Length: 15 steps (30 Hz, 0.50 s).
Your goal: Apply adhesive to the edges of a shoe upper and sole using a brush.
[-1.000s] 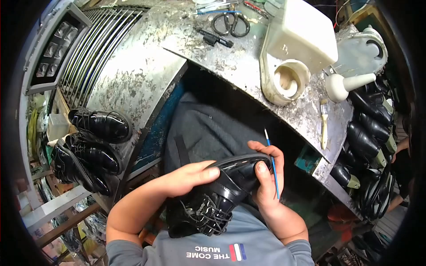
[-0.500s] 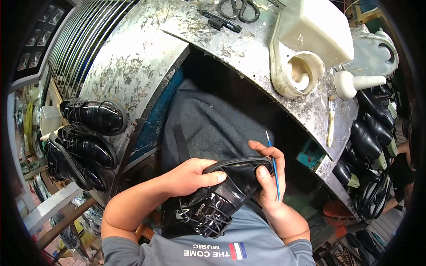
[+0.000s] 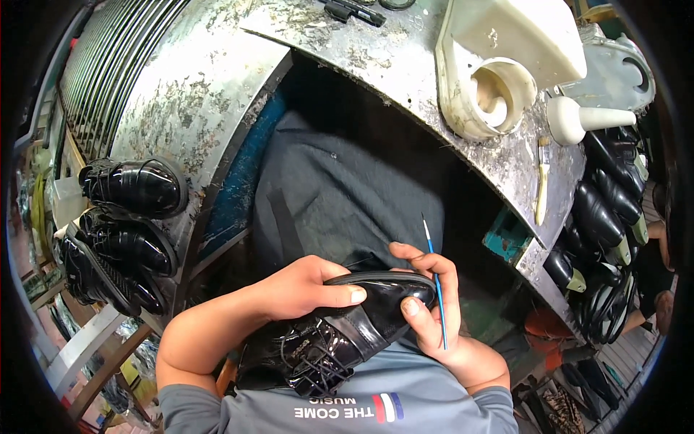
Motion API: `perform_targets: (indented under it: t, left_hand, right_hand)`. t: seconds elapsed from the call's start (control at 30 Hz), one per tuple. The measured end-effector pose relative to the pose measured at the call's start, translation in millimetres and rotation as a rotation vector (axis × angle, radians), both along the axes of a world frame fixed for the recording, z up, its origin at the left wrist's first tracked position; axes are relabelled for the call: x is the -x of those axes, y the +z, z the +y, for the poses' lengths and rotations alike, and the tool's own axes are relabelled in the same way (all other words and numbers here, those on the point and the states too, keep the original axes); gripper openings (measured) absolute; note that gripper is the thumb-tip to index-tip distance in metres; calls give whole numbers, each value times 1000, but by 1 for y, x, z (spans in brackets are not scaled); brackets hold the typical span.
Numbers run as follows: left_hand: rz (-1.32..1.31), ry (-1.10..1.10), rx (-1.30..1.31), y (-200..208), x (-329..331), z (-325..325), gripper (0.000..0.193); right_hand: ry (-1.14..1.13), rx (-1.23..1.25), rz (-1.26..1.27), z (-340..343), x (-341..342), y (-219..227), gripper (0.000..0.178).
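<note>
A glossy black lace-up shoe (image 3: 354,329) lies tilted against my grey shirt, its sole edge turned up and away from me. My left hand (image 3: 314,289) grips it by the sole, with the thumb pressed on the upper. At the other end of the sole, my right hand (image 3: 434,300) pinches the shoe with its thumb on the upper. A thin blue paintbrush (image 3: 438,296) with a dark tip is tucked between the fingers of that same hand, its tip pointing away from the shoe. The far fingers of my left hand are hidden behind the shoe.
Finished black shoes (image 3: 134,186) stand on the left of the worn metal bench (image 3: 195,94). A white glue pot (image 3: 495,94), a white nozzle bottle (image 3: 585,120) and a flat brush (image 3: 542,181) sit on the right. More black shoes (image 3: 600,213) hang beyond, beside another person's arm (image 3: 658,239).
The shoe has turned a little and come lower to the left, showing more of its upper. Both hands have moved with it, keeping their grip; the paintbrush has tilted slightly.
</note>
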<state>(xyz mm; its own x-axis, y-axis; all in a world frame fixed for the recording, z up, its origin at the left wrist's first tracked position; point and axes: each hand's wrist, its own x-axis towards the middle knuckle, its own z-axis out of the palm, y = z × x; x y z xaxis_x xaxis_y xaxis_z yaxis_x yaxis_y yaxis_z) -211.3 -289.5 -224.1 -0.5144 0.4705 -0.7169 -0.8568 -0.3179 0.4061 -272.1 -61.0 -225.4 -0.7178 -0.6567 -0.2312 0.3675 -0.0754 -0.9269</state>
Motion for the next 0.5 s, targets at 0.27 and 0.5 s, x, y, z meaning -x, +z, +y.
perform_targets:
  t: [0.27,0.5]
  left_hand:
    - [-58,-41,29,-7,1,4,29]
    - [119,-78,211,-4,-6,7,29]
  right_hand:
    - [32,-29,-22,5,6,-11,58]
    - [55,-61,-15,12,10,-13,60]
